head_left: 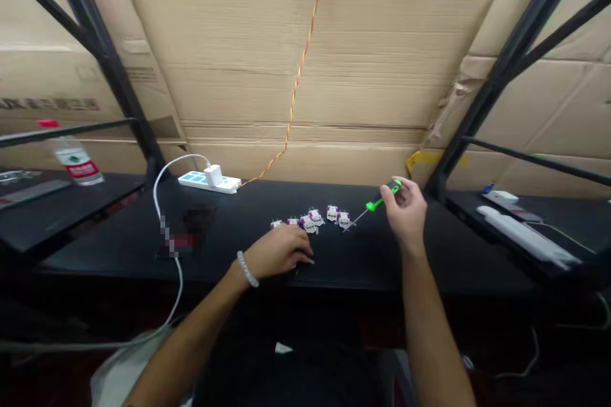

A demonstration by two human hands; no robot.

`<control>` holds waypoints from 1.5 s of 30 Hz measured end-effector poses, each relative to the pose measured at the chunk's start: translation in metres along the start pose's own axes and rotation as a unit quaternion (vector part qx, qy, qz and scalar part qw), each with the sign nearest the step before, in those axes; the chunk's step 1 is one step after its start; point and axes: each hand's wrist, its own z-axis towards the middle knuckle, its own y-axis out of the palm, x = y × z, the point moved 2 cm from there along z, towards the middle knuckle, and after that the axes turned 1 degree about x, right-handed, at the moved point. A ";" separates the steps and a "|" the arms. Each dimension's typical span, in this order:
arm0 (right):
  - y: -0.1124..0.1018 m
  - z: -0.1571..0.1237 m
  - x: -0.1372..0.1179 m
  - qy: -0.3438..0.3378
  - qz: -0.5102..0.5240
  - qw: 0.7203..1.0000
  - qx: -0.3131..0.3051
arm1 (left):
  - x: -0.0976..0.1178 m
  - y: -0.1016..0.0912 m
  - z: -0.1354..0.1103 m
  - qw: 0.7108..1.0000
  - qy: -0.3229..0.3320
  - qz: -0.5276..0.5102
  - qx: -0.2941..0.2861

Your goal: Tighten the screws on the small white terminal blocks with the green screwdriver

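My right hand (pixel 405 206) grips the green and black handle of a screwdriver (pixel 375 205). Its thin metal shaft slants down to the left, and the tip is close to the small white and purple parts (pixel 344 219). A bracelet circles the wrist of my left hand (pixel 281 248), which rests low on the black table (pixel 344 261) with its fingers curled down. A bit of something pale shows at those fingertips, too small to name. More white and purple parts (pixel 309 222) lie just beyond my left hand, which partly covers some of them.
Behind the table stands a cardboard wall (pixel 363 76) with a twisted yellow-red wire (pixel 300 70) hanging down it. A white power strip (pixel 210 182) with a plugged-in charger and a white cable (pixel 157 191) lies left. Black metal posts (pixel 482 102) flank the table; a water bottle (pixel 79 159) is far left.
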 end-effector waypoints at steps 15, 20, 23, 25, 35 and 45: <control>0.004 -0.002 -0.007 0.010 0.028 0.999 -0.034 | 0.001 0.015 0.006 1.000 0.000 0.001 0.017; 0.004 -0.004 -0.009 -0.005 0.027 0.998 -0.051 | -0.001 -0.012 -0.005 0.997 -0.029 -0.038 0.054; 0.005 -0.004 -0.010 -0.005 0.028 0.998 -0.053 | -0.002 -0.032 -0.015 0.994 -0.037 -0.079 0.071; 0.005 -0.005 -0.012 -0.008 0.029 0.998 -0.052 | -0.003 -0.041 -0.022 0.991 -0.042 -0.098 0.083; 0.008 -0.007 -0.011 -0.006 0.043 0.996 -0.076 | -0.009 -0.036 -0.036 0.994 -0.049 -0.096 0.028; 0.010 -0.010 -0.015 -0.014 0.035 0.995 -0.095 | -0.003 -0.026 -0.039 0.999 0.012 -0.046 0.016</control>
